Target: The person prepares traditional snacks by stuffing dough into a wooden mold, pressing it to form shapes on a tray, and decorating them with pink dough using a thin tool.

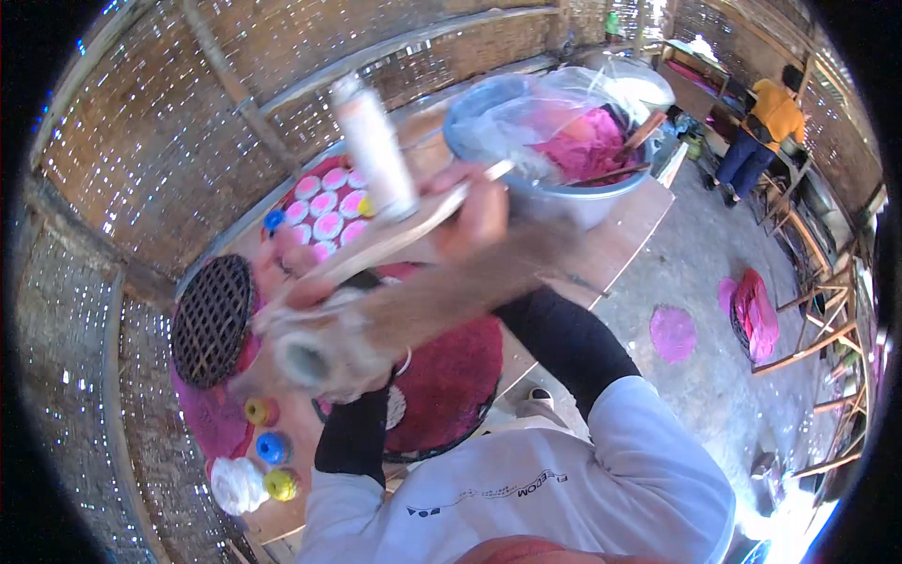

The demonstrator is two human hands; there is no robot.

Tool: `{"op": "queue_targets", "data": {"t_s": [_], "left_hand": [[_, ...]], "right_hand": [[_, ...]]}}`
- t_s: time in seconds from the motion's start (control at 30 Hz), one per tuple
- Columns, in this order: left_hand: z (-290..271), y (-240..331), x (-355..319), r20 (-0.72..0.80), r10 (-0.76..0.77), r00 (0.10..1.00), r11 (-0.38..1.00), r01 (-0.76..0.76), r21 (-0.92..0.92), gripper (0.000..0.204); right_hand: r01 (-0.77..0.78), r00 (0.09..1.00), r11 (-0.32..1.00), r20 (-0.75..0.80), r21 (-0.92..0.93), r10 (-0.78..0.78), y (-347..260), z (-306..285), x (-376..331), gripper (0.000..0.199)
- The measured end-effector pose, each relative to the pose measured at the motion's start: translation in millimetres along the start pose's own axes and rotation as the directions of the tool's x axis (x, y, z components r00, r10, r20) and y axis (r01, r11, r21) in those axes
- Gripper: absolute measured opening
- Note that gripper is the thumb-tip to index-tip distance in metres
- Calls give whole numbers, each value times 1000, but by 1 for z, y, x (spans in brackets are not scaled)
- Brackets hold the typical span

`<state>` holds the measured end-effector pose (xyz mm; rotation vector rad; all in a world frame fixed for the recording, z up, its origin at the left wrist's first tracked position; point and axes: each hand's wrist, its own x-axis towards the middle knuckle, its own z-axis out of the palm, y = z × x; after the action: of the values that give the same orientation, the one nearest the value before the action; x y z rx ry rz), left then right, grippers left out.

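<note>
While the right hand (474, 211) grips a long pale wooden stick (395, 235), raised and blurry above the worktable (620, 235), the left hand (315, 348) is closed round a pale cloth-like bundle (305, 362) at the stick's lower end. Just behind sits a grey plastic basin of pink paste (564, 141), with small round pink cakes (324, 207) and a dark woven lattice mat (211, 320) off to the left.

Smooth wooden stick (404, 235), glossy clear plastic over metal basin (564, 193), woven lattice tray (212, 321).
</note>
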<state>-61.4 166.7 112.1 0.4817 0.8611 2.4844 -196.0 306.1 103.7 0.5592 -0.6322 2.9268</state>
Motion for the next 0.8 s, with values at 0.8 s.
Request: {"op": "queue_targets", "data": {"t_s": [0.8], "left_hand": [[13, -34, 77, 752, 622, 218, -716, 548, 433, 43]], "right_hand": [[869, 423, -364, 121, -334, 898, -202, -199, 174, 13]]}}
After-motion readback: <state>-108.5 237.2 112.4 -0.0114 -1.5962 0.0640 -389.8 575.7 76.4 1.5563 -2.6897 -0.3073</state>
